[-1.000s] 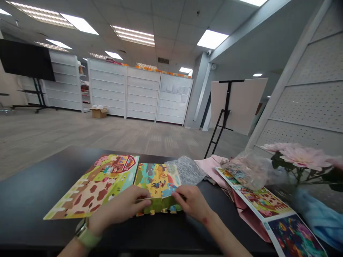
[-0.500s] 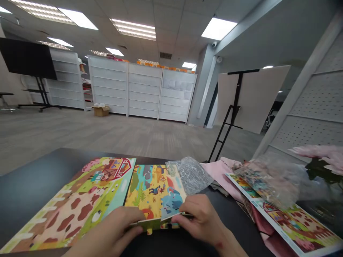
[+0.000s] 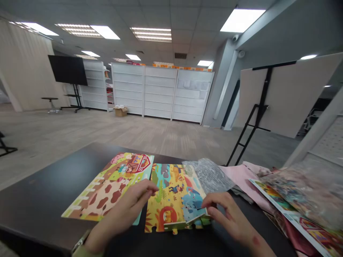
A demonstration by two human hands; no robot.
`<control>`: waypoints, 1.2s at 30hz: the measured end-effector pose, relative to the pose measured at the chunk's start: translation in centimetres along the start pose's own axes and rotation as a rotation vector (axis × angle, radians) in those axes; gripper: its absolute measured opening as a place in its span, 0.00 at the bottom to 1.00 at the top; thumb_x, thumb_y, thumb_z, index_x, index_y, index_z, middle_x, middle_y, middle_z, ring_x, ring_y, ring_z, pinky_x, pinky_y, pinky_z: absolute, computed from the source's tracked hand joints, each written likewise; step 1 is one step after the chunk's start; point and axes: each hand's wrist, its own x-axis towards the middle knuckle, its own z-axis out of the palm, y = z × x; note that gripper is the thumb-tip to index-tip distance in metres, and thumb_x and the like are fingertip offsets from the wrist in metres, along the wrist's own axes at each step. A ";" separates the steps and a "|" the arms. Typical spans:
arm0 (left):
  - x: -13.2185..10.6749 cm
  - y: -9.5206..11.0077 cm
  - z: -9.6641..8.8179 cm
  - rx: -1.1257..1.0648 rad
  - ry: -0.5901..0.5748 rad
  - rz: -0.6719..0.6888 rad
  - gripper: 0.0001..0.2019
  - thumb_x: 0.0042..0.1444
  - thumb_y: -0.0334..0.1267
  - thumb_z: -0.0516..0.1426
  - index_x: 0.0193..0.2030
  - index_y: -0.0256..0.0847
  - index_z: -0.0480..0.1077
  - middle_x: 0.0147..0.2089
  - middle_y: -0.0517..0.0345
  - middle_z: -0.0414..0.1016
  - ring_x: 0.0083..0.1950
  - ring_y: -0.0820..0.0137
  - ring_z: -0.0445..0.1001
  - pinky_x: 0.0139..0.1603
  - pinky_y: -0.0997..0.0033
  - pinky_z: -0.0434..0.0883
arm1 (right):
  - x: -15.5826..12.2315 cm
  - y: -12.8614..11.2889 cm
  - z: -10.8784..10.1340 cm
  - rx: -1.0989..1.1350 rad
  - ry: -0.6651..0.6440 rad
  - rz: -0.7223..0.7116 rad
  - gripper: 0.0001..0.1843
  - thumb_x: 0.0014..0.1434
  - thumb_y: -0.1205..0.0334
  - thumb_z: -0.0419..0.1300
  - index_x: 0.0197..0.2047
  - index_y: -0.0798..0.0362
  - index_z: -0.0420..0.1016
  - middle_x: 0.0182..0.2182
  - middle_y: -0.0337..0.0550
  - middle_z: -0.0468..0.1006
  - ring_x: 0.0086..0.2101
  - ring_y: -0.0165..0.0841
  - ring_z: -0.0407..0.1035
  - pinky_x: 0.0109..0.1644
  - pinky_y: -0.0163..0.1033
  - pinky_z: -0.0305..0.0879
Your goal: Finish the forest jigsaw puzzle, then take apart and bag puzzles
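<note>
A half-built jigsaw puzzle [image 3: 175, 189] with a crocodile, a lion and a blue elephant lies on the dark table. Along its near edge, a row of puzzle pieces [image 3: 175, 225] is tilted up from the rest. My right hand [image 3: 226, 212] pinches the right end of these pieces, beside the elephant, with thumb and forefinger. Above the seam between this puzzle and a finished farm puzzle [image 3: 107, 192], my left hand [image 3: 134, 200] hovers with loosely bent fingers and nothing visible in them. The farm puzzle shows a spotted cow and a red barn.
Crumpled clear plastic wrap [image 3: 211, 175] lies behind the puzzle's right side. Farther right are pink cloth [image 3: 241, 175], a printed picture sheet [image 3: 270, 196] and a clear bag of puzzle pieces [image 3: 302, 192]. The dark table [image 3: 48, 207] extends left. An easel stand [image 3: 252, 125] stands beyond.
My left hand has let go of the near-edge pieces and moved up and away to the left. My right hand stays at their right end. The view has turned left.
</note>
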 end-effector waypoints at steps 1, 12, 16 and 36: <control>0.0 -0.2 0.1 0.069 -0.033 0.020 0.14 0.72 0.46 0.45 0.49 0.47 0.70 0.47 0.56 0.73 0.50 0.66 0.73 0.54 0.64 0.69 | 0.0 0.3 -0.1 0.076 -0.005 0.033 0.20 0.67 0.45 0.54 0.37 0.50 0.79 0.27 0.42 0.79 0.28 0.35 0.72 0.34 0.38 0.65; -1.5 5.1 4.0 0.327 -0.355 0.136 0.24 0.50 0.52 0.69 0.53 0.48 0.75 0.58 0.53 0.74 0.59 0.54 0.69 0.63 0.52 0.67 | 0.8 3.4 0.7 0.071 0.218 0.202 0.24 0.71 0.50 0.48 0.31 0.53 0.75 0.19 0.37 0.70 0.22 0.31 0.65 0.28 0.36 0.59; -1.9 5.3 8.0 0.494 -0.565 0.136 0.25 0.58 0.38 0.65 0.62 0.45 0.70 0.67 0.46 0.69 0.67 0.47 0.65 0.66 0.45 0.65 | 0.9 4.0 1.2 -0.054 0.202 0.211 0.23 0.70 0.54 0.48 0.27 0.53 0.74 0.18 0.36 0.69 0.22 0.30 0.64 0.30 0.36 0.56; -1.8 1.3 0.9 0.303 -0.246 -0.159 0.31 0.43 0.41 0.71 0.57 0.48 0.75 0.69 0.48 0.66 0.72 0.48 0.57 0.71 0.43 0.54 | 0.7 5.3 1.1 -0.059 0.275 0.271 0.25 0.70 0.48 0.48 0.28 0.52 0.74 0.18 0.36 0.68 0.21 0.32 0.64 0.29 0.38 0.58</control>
